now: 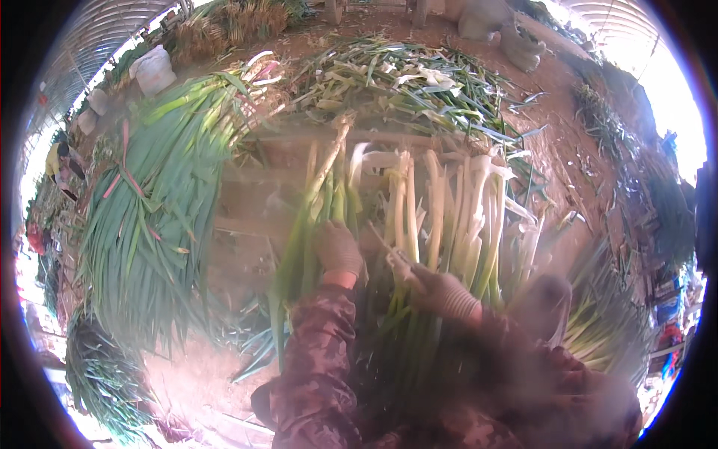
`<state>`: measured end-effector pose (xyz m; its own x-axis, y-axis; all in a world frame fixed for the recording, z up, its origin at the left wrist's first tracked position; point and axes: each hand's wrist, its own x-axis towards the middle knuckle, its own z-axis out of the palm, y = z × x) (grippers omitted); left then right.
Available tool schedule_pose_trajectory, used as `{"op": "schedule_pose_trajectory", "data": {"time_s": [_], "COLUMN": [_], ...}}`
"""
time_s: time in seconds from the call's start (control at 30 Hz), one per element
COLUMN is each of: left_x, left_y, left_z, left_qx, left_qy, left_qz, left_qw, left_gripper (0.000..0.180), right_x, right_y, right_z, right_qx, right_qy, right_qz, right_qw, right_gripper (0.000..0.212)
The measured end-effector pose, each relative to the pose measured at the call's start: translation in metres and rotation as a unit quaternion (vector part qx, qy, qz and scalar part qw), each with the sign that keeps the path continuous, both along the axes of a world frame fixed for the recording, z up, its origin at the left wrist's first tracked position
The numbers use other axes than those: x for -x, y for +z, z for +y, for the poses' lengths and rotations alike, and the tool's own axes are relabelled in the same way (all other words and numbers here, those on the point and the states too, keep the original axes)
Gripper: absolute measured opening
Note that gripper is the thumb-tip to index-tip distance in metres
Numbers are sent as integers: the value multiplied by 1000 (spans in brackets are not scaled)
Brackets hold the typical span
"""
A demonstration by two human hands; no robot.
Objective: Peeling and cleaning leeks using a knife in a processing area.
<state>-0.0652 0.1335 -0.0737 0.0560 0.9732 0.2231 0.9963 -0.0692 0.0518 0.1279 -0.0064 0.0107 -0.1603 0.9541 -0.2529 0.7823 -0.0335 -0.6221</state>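
Your left hand point(339, 248) has fingers curled round green onions point(327, 176); your right hand's point(443, 293) grip is unclear. Pale stalks point(471, 213) beyond the right fingers look cleaned; the leafy heap point(149, 217), left of both, seems undone.

A blur veils the right sleeve point(538, 367) and the lower stalks point(407, 337); the slim object point(398, 260) at the right hand point(446, 293) (pale, narrow) defies identification. The lower edge crops the left sleeve point(318, 359), while a distant person point(63, 166) at left appears too small to read.
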Motion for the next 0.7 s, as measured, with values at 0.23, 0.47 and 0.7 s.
{"op": "schedule_pose_trajectory", "data": {"time_s": [0.23, 0.47, 0.7], "left_x": [-20, -4, 34], "left_y": [11, 12, 15], "left_z": [33, -5, -87], "left_qx": [216, 224, 317], "left_qy": [61, 39, -21], "left_qz": [-86, -213, -412], "left_qw": [971, 950, 854], "left_gripper": [50, 45, 57], "right_x": [0, 9, 14], "right_y": [-13, -6, 33], "right_z": [-8, -21, -69], "right_qx": [-3, -35, 54], "right_qy": [-62, 35, -54], "right_qz": [39, -23, 63], "right_qw": [997, 999, 995], "right_gripper": [52, 69, 55]}}
